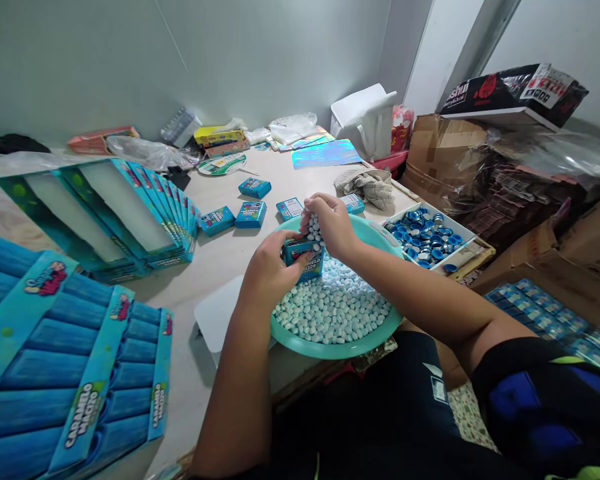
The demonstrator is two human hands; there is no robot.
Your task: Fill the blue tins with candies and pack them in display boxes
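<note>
My left hand is wrapped around a small blue candy box, which stands upright over the left part of a turquoise basin. Pale tablet candies fill the basin. At the top of the box, my right hand is closed around a handful of the candies, some showing beneath its fingers. The box's opening is mostly hidden by the hands. Beyond the basin lie several similar blue boxes on the white table.
Blue display cartons stand at the left, with open trays behind them. A white box of blue caps sits right of the basin, near a crumpled cloth. Cardboard boxes are stacked at the right.
</note>
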